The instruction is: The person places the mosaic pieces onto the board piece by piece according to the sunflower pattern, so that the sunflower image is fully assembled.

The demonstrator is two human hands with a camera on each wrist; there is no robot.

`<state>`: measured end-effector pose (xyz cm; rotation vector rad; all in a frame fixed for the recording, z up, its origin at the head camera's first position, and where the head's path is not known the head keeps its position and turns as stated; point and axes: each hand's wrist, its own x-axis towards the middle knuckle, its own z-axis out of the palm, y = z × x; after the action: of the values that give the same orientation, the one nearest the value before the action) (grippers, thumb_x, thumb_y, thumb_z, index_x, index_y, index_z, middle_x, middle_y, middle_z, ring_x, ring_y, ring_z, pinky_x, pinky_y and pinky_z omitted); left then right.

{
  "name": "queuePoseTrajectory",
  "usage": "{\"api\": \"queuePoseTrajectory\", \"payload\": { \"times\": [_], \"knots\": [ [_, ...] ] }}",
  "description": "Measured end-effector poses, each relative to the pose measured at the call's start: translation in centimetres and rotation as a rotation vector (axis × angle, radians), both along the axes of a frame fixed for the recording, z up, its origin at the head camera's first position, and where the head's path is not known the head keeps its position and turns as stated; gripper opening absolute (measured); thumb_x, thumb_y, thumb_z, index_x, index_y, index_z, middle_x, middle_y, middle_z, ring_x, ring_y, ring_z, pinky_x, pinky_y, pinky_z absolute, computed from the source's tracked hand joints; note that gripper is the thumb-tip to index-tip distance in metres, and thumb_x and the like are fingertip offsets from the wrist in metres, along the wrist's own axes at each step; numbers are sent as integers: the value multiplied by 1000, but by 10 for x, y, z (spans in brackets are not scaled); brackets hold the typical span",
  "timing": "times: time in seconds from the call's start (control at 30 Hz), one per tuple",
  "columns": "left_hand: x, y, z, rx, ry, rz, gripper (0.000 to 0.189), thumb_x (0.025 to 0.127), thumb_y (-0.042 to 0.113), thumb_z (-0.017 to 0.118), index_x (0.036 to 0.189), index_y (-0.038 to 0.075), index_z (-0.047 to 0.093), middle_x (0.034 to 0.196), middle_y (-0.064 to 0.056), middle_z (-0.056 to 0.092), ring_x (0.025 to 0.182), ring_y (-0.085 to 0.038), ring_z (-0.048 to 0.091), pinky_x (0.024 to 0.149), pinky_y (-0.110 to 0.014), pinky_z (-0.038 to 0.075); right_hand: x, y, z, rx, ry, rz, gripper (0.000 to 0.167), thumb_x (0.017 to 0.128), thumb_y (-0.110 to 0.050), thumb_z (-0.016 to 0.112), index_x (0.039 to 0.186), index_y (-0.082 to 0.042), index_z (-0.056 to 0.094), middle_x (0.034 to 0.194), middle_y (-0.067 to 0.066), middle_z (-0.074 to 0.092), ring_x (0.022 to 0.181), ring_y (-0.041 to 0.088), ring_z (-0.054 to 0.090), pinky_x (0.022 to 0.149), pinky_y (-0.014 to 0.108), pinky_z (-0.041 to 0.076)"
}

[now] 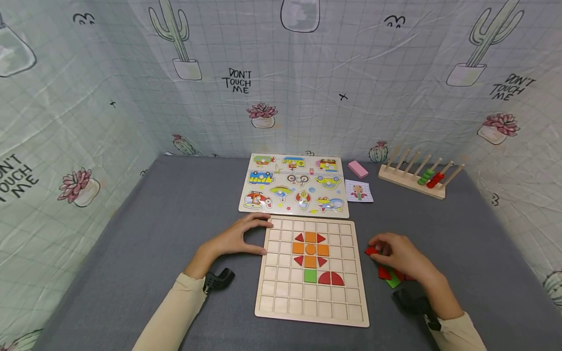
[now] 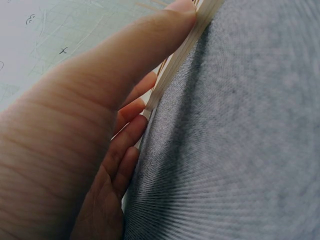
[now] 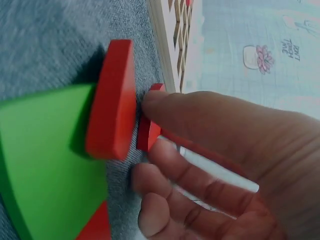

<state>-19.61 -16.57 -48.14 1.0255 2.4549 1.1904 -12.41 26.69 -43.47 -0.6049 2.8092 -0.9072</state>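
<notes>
My left hand [image 1: 239,236] rests at the left edge of a wooden grid board [image 1: 281,304], thumb and fingertips spread along it. On the board lie orange squares [image 1: 310,237] around an orange circle [image 1: 310,249], with small red triangles [image 1: 299,261] at the corners. Below them are a green square [image 1: 310,276] and two red quarter-circles [image 1: 337,279]. Right of the board, my right hand [image 1: 401,253] pinches a red piece [image 3: 147,132] between thumb and fingers, low over the cloth. Beneath that hand is a loose pile with a green piece [image 3: 50,150] and red pieces [image 3: 112,100], partly hidden.
Behind the grid board lies a vehicle peg puzzle [image 1: 290,197]. To its right are a pattern card [image 1: 359,191] and a pink block [image 1: 357,169]. A wooden peg stand [image 1: 408,183] with green and red beads stands at the back right. Patterned cloth walls surround the grey table.
</notes>
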Motion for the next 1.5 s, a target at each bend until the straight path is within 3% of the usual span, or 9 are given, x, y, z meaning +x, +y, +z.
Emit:
{"api": "queuePoseTrajectory", "payload": {
  "times": [0.2, 0.3, 0.4, 0.5, 0.7, 0.9, 1.17, 1.5],
  "knots": [
    [-1, 0, 0, 2, 8, 2, 63, 77, 30, 85, 133, 17, 59, 149, -6, 40, 139, -29, 33, 111, -56, 27, -1, -2, -2, -32, 87, 90, 21, 82, 8, 70, 98, -6, 69, 99, 6, 62, 75, 7, 49, 64, 27, 46],
    [-1, 0, 0, 2, 13, 4, 63, 77, 30, 85, 133, 17, 60, 149, -5, 41, 139, -29, 34, 111, -56, 27, -1, -4, -1, -29, 111, 67, 19, 85, 6, 68, 98, -7, 69, 99, 5, 62, 78, 10, 51, 67, 29, 47],
    [-1, 0, 1, -1, 12, 8, 63, 76, 30, 85, 133, 17, 60, 149, -5, 41, 139, -29, 34, 111, -55, 27, 0, -7, -1, -10, 86, -1, 13, 87, -6, 73, 99, -5, 69, 93, 2, 59, 75, 10, 50, 64, 28, 45],
    [-1, 1, 2, -7, 12, 9, 64, 76, 31, 85, 133, 18, 60, 149, -4, 41, 139, -28, 34, 111, -54, 27, 0, -8, -1, 11, 44, -48, 22, 84, -16, 78, 98, -3, 68, 85, 1, 56, 70, 10, 47, 60, 26, 43],
    [-1, 0, 1, -9, 8, 8, 64, 76, 31, 85, 133, 18, 60, 149, -4, 41, 140, -28, 34, 111, -55, 28, 1, -9, -1, 4, 17, -67, 20, 81, -10, 78, 96, -2, 68, 83, 1, 57, 67, 9, 47, 58, 26, 42],
    [0, 0, 0, -11, 7, 7, 64, 76, 32, 85, 133, 19, 60, 149, -5, 40, 140, -28, 34, 111, -55, 28, 2, -11, -3, 10, 14, -66, 24, 80, -17, 81, 96, -3, 69, 85, 1, 56, 68, 9, 48, 58, 25, 43],
    [1, 1, 1, -5, -6, 8, 64, 77, 32, 85, 134, 17, 59, 149, -5, 40, 139, -29, 33, 111, -55, 27, 4, -12, -2, 10, -38, -66, 23, 79, -4, 78, 100, -3, 70, 91, 5, 57, 71, 13, 49, 58, 26, 43],
    [0, 0, -1, -9, -7, 8, 64, 77, 30, 85, 134, 17, 59, 150, -5, 40, 140, -29, 33, 111, -55, 27, 3, -12, -2, 20, -22, -98, 12, 81, -7, 77, 91, -6, 71, 84, 3, 58, 66, 10, 50, 56, 26, 43]
  ]
}}
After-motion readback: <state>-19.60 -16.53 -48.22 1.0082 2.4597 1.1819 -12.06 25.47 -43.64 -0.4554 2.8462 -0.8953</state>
